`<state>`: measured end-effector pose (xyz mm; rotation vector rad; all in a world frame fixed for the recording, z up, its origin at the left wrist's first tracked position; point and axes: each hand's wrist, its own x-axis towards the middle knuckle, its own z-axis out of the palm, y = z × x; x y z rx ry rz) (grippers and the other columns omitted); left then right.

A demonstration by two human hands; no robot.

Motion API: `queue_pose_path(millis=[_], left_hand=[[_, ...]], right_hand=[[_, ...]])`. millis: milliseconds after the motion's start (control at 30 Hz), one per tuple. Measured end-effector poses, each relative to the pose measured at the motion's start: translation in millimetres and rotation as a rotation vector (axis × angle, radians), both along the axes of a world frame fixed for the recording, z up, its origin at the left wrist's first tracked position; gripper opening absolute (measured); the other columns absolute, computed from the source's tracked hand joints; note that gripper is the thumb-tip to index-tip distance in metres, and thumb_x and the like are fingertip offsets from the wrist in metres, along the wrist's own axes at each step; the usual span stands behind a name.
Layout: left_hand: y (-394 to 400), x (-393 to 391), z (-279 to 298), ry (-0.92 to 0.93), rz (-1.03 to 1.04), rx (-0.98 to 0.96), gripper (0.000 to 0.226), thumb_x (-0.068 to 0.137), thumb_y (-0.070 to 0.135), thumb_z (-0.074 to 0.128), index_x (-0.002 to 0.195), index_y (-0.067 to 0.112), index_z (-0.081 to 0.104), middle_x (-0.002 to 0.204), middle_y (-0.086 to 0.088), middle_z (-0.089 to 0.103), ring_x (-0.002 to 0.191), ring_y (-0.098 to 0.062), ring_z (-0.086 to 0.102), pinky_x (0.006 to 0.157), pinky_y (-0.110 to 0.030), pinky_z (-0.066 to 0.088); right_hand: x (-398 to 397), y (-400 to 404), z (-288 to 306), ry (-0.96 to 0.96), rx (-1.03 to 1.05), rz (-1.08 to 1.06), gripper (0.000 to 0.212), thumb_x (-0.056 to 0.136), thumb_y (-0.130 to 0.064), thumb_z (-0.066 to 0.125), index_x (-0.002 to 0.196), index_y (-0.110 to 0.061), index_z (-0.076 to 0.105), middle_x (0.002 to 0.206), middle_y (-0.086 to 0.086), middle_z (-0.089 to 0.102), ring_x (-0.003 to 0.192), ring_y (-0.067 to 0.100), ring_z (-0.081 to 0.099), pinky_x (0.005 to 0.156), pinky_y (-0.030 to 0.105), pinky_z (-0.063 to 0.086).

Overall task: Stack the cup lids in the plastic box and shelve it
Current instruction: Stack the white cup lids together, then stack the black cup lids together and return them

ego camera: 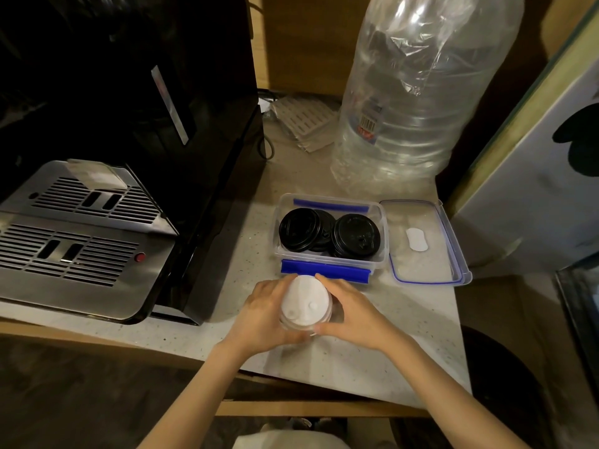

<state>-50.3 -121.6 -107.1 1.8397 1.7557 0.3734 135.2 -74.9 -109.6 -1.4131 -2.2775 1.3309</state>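
Note:
A stack of white cup lids sits on the counter just in front of a clear plastic box with blue clips. My left hand and my right hand cup the stack from both sides. Inside the box lie black cup lids in two low piles. The box's clear cover, edged in blue, lies flat to the right of the box.
A black coffee machine with a steel drip tray fills the left side. A large clear water bottle stands behind the box. A white panel leans at the right. The speckled counter's edge runs close below my wrists.

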Motion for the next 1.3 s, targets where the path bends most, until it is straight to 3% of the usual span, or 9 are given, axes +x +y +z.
queue_pose_path(millis=[200,400,567,700,767,867,1033,1167,1300], left_hand=[[-5,-1,-6,0.169,0.002,0.120,0.104,0.055,0.068,0.063,0.142,0.027,0.024,0.135,-0.003,0.050,0.123,-0.023,0.046,0.099,-0.039,0.041],[-3,-1,6,0.104,0.002,0.032,0.106,0.061,0.063,0.069,0.144,0.027,0.013,0.149,0.003,0.029,0.134,-0.016,0.029,0.109,-0.036,0.030],[22,6,38,-0.036,0.048,0.154,0.062,0.079,0.045,0.062,0.133,0.020,0.042,0.132,-0.001,0.053,0.115,-0.011,0.051,0.094,-0.023,0.044],[65,12,60,-0.038,0.061,0.301,0.051,0.082,0.032,0.063,0.128,0.018,0.048,0.127,-0.003,0.056,0.114,-0.013,0.052,0.091,-0.020,0.039],[91,10,63,0.012,0.054,0.254,0.062,0.079,0.032,0.067,0.133,0.019,0.041,0.135,-0.003,0.047,0.125,-0.017,0.041,0.099,-0.027,0.036],[121,7,60,0.127,0.025,0.086,0.082,0.074,0.036,0.071,0.141,0.020,0.027,0.147,-0.005,0.031,0.137,-0.022,0.022,0.110,-0.038,0.027],[140,7,51,0.244,0.000,-0.014,0.100,0.065,0.032,0.078,0.144,0.020,0.017,0.152,-0.005,0.022,0.140,-0.025,0.012,0.114,-0.044,0.018],[142,7,44,0.335,-0.018,-0.048,0.100,0.065,0.034,0.077,0.144,0.022,0.018,0.151,-0.004,0.026,0.140,-0.025,0.013,0.114,-0.043,0.012],[140,6,43,0.308,-0.001,-0.034,0.095,0.064,0.036,0.077,0.142,0.023,0.024,0.149,-0.004,0.030,0.139,-0.024,0.017,0.113,-0.043,0.013]], right_hand=[[-1,0,-1,-0.077,-0.024,0.022,0.092,0.076,-0.037,0.069,0.146,-0.031,0.010,0.150,-0.001,0.024,0.137,0.019,0.024,0.110,0.043,0.034],[7,1,12,-0.040,-0.026,-0.063,0.082,0.078,-0.031,0.068,0.144,-0.026,0.020,0.144,-0.003,0.034,0.125,0.013,0.040,0.103,0.033,0.040],[25,20,40,0.040,0.065,-0.182,0.046,0.083,-0.019,0.064,0.126,-0.023,0.050,0.102,-0.006,0.063,0.084,0.006,0.057,0.072,0.015,0.044],[33,51,63,0.131,0.249,-0.315,0.026,0.083,-0.015,0.064,0.108,-0.020,0.062,0.084,-0.010,0.064,0.083,0.006,0.060,0.072,0.013,0.047],[34,71,68,0.067,0.373,-0.314,0.032,0.081,-0.019,0.067,0.112,-0.019,0.061,0.098,-0.003,0.064,0.098,0.015,0.057,0.083,0.025,0.047],[32,96,64,-0.158,0.421,-0.174,0.064,0.073,-0.037,0.072,0.129,-0.018,0.046,0.130,0.003,0.053,0.122,0.021,0.039,0.096,0.033,0.039],[24,111,53,-0.419,0.416,-0.039,0.104,0.060,-0.060,0.072,0.142,-0.016,0.024,0.145,0.008,0.039,0.133,0.028,0.027,0.106,0.041,0.029],[21,115,46,-0.515,0.433,0.000,0.110,0.060,-0.064,0.069,0.144,-0.015,0.016,0.147,0.012,0.036,0.137,0.030,0.024,0.110,0.044,0.020],[19,115,39,-0.497,0.461,-0.015,0.100,0.062,-0.059,0.068,0.141,-0.015,0.026,0.142,0.009,0.043,0.133,0.028,0.032,0.109,0.045,0.017]])
